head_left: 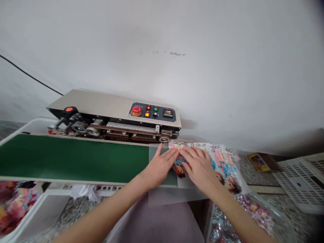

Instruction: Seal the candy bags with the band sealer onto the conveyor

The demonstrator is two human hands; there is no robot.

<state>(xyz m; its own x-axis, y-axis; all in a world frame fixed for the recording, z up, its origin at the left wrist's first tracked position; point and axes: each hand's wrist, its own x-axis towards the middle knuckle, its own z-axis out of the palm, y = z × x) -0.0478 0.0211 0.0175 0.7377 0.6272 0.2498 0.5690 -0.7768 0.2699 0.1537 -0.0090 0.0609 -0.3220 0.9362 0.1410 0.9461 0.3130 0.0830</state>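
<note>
A clear plastic bag with a printed cartoon figure (179, 170) lies at the right end of the green conveyor belt (76, 157), below the roller end of the band sealer (101, 104). My left hand (162, 165) rests flat on the bag's left side, fingers stretched out and thumb apart. On its right side, my right hand (197, 165) lies with spread, slightly bent fingers; the fingertips of both hands nearly meet near the bag's upper edge. Part of the print is hidden under my fingers. Beside my right hand lie several more printed bags (225, 165), overlapping in a row.
A control panel (153, 112) with a red stop button and lit display faces me. Small shiny packets (255, 212) fill a clear bag at lower right. A white crate (298, 182) and a small box (262, 162) stand farther right. Colourful packets (15, 206) lie in a white bin at lower left.
</note>
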